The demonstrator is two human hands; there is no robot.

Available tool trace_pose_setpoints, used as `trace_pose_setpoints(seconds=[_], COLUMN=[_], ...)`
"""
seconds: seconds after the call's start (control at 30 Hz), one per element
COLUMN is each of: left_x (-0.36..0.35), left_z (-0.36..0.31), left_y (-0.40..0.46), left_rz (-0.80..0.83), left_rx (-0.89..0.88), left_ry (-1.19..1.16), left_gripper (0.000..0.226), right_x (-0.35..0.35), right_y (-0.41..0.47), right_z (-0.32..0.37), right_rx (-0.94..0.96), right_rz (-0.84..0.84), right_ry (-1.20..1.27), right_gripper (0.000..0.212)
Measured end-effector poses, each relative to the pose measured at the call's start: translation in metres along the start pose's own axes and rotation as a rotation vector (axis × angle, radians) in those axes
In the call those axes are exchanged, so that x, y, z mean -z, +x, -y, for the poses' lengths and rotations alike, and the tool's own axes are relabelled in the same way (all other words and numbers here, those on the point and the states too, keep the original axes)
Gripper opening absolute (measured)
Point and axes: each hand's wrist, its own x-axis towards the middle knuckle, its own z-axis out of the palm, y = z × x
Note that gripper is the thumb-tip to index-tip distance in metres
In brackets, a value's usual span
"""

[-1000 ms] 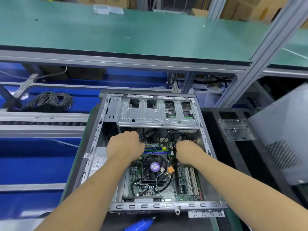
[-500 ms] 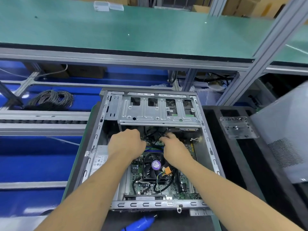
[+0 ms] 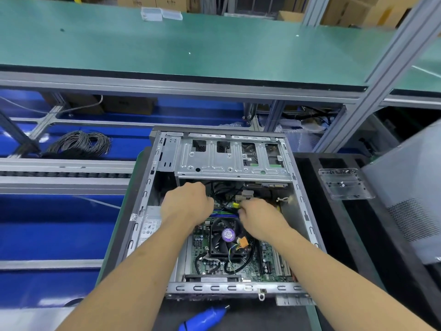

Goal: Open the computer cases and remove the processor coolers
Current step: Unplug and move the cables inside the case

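Note:
An open grey computer case [image 3: 143,201] lies flat in front of me, its motherboard exposed. The black processor cooler [image 3: 224,242] with a purple centre label sits on the board, a black cable looping beside it. Both my hands reach inside, just beyond the cooler. My left hand [image 3: 186,204] is curled among the black cables; what its fingers hold is hidden. My right hand [image 3: 257,216] pinches a small yellow connector [image 3: 235,205] on a black cable. The silver drive cage [image 3: 229,161] spans the case's far end.
A blue electric screwdriver [image 3: 202,318] lies at the near edge. A clear plastic tray [image 3: 343,185] of screws sits on black foam to the right, beside a removed grey side panel [image 3: 410,187]. A coil of grey cable [image 3: 78,144] lies left. A green shelf [image 3: 191,44] runs above.
My right hand moved from the case's right side to its middle, then drew back slightly, now pinching the yellow connector. My left hand stayed among the cables.

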Motion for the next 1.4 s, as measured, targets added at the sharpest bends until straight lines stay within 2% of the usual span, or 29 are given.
trace_pose_setpoints(seconds=[0.07, 0.17, 0.23, 0.33, 0.4, 0.5, 0.67, 0.73, 0.8, 0.83, 1.0, 1.07, 1.17, 1.27, 1.33, 1.4], left_x=[0.003, 0.007, 0.012, 0.017, 0.023, 0.033, 0.020, 0.018, 0.019, 0.020, 0.020, 0.020, 0.020, 0.019, 0.023, 0.028], left_z=[0.000, 0.002, 0.005, 0.009, 0.017, 0.036, 0.049, 0.048, 0.048, 0.048, 0.047, 0.048, 0.051, 0.050, 0.048, 0.035], left_y=[-0.002, -0.005, -0.008, -0.014, -0.015, -0.012, -0.029, -0.028, -0.024, -0.024, -0.023, -0.022, -0.021, -0.021, -0.024, -0.025], left_rz=[-0.007, -0.065, -0.128, -0.166, -0.131, -0.093, -0.116, -0.147, -0.136, -0.129, -0.117, -0.109, -0.085, -0.089, -0.104, -0.152], left_rx=[0.041, 0.097, 0.114, 0.049, -0.043, -0.139, -0.173, -0.178, -0.178, -0.185, -0.178, -0.158, -0.144, -0.120, -0.089, -0.130], left_ry=[-0.063, -0.216, -0.351, -0.481, -0.386, -0.094, 0.009, 0.014, 0.009, 0.015, 0.007, -0.009, -0.040, -0.072, -0.050, 0.079], left_gripper=[0.021, 0.025, 0.028, 0.028, 0.028, 0.027, 0.027, 0.027, 0.027, 0.028, 0.029, 0.029, 0.029, 0.027, 0.024, 0.015], right_x=[0.000, 0.000, 0.007, 0.022, 0.028, 0.024, 0.003, -0.001, -0.004, -0.005, -0.017, -0.015, 0.007, 0.041, 0.062, 0.077], right_y=[-0.009, -0.018, -0.021, -0.025, -0.025, -0.016, 0.026, 0.041, 0.050, 0.053, 0.061, 0.055, 0.035, 0.008, -0.008, -0.022], right_z=[0.015, 0.026, 0.022, 0.007, 0.000, 0.009, 0.037, 0.041, 0.045, 0.048, 0.051, 0.053, 0.055, 0.051, 0.040, 0.015], right_rx=[0.124, 0.182, 0.164, 0.099, 0.054, 0.027, -0.050, -0.082, -0.034, 0.002, 0.022, 0.045, 0.109, 0.231, 0.217, 0.116], right_rz=[0.128, 0.292, 0.319, 0.341, 0.265, 0.093, 0.242, 0.220, 0.152, 0.131, 0.217, 0.162, -0.005, -0.101, -0.210, -0.365], right_ry=[0.190, 0.136, 0.141, 0.141, 0.147, 0.288, 0.137, 0.145, 0.202, 0.218, 0.070, 0.065, 0.081, 0.119, 0.170, 0.242], right_gripper=[0.052, 0.074, 0.071, 0.060, 0.054, 0.042, 0.025, 0.026, 0.025, 0.031, 0.029, 0.027, 0.031, 0.034, 0.033, 0.031])
